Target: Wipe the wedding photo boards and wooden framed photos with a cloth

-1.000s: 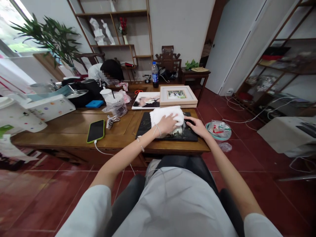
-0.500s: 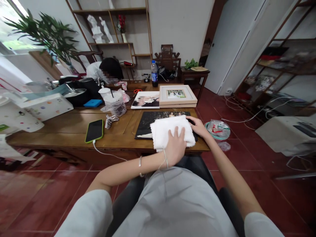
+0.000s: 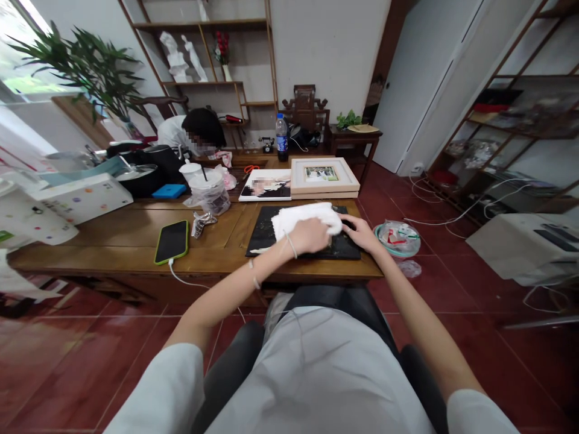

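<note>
A dark photo panel (image 3: 265,232) lies flat on the wooden table in front of me, its picture mostly covered. On top of it is a folded white towel (image 3: 296,216). My left hand (image 3: 312,235) is closed on the towel, fingers curled into its right part and pressing down on the panel. At the panel's right edge, my right hand (image 3: 359,232) grips it with bent fingers, close to the towel's right end. Part of that grip is hidden.
Beyond the panel lie a photo print (image 3: 266,185) and stacked pale frames (image 3: 299,188). A phone (image 3: 172,242) on a cable, a bagged cup (image 3: 211,196) and a blue box (image 3: 169,191) are leftward. A bottle (image 3: 281,141) stands behind; another person (image 3: 174,131) leans across the table.
My left hand has gone from lying spread on the towel to curling into it. The towel has shifted away from me and bunched, uncovering the panel's near edge. My right hand stays at the panel's edge.
</note>
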Motion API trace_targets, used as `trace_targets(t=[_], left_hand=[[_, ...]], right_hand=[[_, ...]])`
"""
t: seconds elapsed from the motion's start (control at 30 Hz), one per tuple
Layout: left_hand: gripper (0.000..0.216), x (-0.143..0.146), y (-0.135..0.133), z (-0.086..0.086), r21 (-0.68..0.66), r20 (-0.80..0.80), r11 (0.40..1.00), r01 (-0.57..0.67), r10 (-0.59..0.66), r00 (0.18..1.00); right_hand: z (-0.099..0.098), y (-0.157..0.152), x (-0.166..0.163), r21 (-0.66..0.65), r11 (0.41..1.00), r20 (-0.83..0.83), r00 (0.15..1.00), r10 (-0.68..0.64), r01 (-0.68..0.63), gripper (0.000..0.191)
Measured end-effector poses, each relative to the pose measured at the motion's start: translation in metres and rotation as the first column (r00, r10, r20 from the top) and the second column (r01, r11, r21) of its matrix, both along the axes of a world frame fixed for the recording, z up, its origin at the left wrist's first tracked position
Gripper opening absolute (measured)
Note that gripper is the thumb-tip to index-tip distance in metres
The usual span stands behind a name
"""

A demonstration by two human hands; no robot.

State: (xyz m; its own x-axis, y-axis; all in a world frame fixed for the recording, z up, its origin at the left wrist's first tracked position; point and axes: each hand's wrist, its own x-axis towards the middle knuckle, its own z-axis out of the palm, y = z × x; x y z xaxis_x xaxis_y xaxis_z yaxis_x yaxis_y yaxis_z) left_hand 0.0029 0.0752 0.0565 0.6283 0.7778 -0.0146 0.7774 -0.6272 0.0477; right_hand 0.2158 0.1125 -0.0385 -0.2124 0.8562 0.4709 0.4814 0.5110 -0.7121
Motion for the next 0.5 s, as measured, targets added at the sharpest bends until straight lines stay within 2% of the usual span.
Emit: trace_targets(t=[0.07,0.13,0.23,0.37,0.5], left_hand=[[0.04,0.0,0.039,0.005,-0.023,0.07,1.0,0.018,-0.016,0.997],[0.041,0.007,0.072,0.005,-0.035,0.178,0.992,0.122,-0.114,0.977],[0.047,0.026,0.097,-0.004,-0.07,0.295,0.973,0.221,-0.191,0.936],[0.047,0.041,0.097,-0.014,-0.075,0.304,0.965,0.249,-0.216,0.928],[0.04,0.03,0.078,-0.018,-0.023,0.228,0.988,0.151,-0.142,0.963]], right_hand=[[0.001,-0.001,-0.001,0.003,1.0,0.0,1.0,0.029,-0.029,0.027],[0.003,-0.003,-0.002,-0.004,0.999,0.007,0.999,0.037,-0.037,0.026],[0.006,-0.005,-0.001,-0.001,1.0,0.048,0.999,-0.007,0.007,0.028],[0.006,-0.005,-0.001,0.022,0.999,0.079,0.996,-0.048,0.047,0.028],[0.001,-0.002,-0.001,-0.002,0.999,-0.023,0.999,-0.032,0.032,0.029]])
